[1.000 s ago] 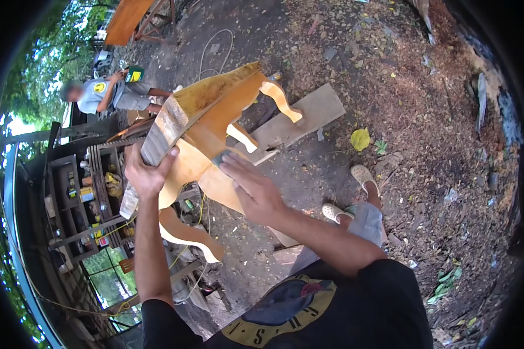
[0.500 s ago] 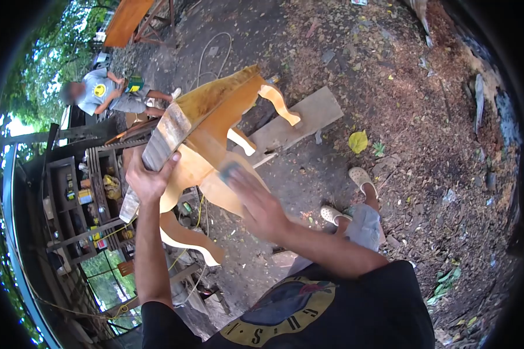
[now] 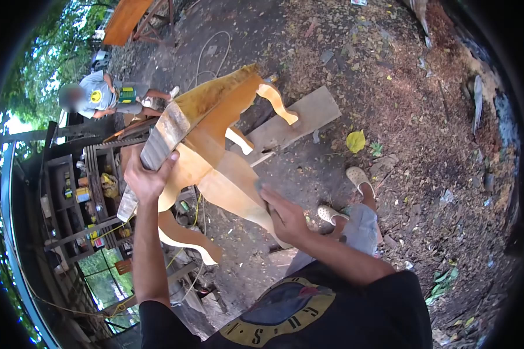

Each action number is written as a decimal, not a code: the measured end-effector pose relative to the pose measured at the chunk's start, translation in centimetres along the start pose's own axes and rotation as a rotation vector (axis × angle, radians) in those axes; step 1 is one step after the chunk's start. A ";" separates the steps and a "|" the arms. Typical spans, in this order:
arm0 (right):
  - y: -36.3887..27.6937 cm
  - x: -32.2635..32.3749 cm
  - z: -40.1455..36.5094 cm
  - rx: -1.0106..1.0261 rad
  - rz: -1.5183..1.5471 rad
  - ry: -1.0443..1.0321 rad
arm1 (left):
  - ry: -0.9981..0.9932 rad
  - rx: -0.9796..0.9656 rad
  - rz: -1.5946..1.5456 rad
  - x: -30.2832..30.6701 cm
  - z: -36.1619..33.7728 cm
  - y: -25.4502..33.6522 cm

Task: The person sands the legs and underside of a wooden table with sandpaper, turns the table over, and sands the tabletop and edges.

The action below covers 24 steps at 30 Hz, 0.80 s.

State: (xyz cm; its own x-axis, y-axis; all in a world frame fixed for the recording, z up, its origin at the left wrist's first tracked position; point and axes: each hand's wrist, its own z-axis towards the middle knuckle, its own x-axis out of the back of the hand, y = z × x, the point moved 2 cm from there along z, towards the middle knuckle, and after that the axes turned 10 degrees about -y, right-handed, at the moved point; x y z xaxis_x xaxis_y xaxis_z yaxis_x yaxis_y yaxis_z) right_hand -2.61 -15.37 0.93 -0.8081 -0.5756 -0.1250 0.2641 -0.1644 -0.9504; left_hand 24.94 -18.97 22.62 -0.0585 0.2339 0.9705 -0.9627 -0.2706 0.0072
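Observation:
A wooden table point(image 3: 206, 139) with curved legs is tipped so that its yellowish-brown top slants beneath my left hand point(image 3: 147, 179). That hand is closed round the top's grey, rough edge point(image 3: 164, 135), thumb on the inner side. My right hand point(image 3: 286, 216) lies along the lower edge of a pale curved panel point(image 3: 236, 189) of the table. Under its fingertips shows a bit of grey-green sandpaper point(image 3: 258, 184), mostly hidden by the fingers. One curved leg point(image 3: 189, 239) sticks out near my left forearm, another leg point(image 3: 278, 104) at the far end.
A plank point(image 3: 300, 119) lies on the dirt ground beyond the table. At the left stands a shelf point(image 3: 67, 192) with cans and bottles. Another person point(image 3: 102, 96) holds a green can point(image 3: 126, 95) at upper left. A yellow leaf point(image 3: 356, 141) lies on the ground.
My right hand has slid down and to the right along the panel with the sandpaper. My left hand keeps its hold. The other person's green can has shifted slightly.

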 end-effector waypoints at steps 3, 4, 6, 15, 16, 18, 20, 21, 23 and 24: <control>0.3 -0.2 0.8 -0.027 -0.021 0.014 | 0.008 0.015 0.001 -0.1 0.0 -0.1; 0.0 -0.2 4.6 0.043 -0.043 -0.014 | 0.004 0.013 -0.007 -0.1 0.0 -0.1; 0.9 0.1 9.2 0.079 -0.046 -0.103 | -0.009 0.016 -0.025 -0.1 -0.2 -0.1; 1.5 0.9 3.7 0.027 -0.022 -0.102 | -0.006 0.007 0.000 -0.1 -0.3 -0.2; 0.9 0.6 6.2 0.072 -0.019 -0.115 | 0.015 -0.022 -0.004 -0.2 0.0 -0.2; -0.4 0.5 8.5 0.133 -0.014 -0.133 | 0.029 -0.071 -0.015 -0.3 -0.2 -0.6; -1.4 -0.2 7.2 0.154 0.001 -0.148 | 0.030 -0.077 0.034 -0.5 -0.5 -0.8; -1.4 -0.3 5.5 0.097 -0.044 -0.124 | -0.008 0.001 0.050 -0.3 -0.5 -0.8; -1.7 0.2 0.6 0.000 -0.148 -0.086 | -0.026 0.059 0.067 -0.4 -0.4 -0.8; -1.9 0.0 -1.8 -0.067 -0.123 -0.095 | -0.027 0.077 0.080 -0.4 -0.4 -0.7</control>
State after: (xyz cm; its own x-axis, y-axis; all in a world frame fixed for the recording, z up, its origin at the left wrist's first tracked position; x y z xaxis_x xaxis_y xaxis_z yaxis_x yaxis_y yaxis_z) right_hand -4.01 -13.63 2.23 -0.7778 -0.6282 0.0184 0.1274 -0.1863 -0.9742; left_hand 25.51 -18.50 22.12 -0.1258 0.1840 0.9748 -0.9322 -0.3581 -0.0528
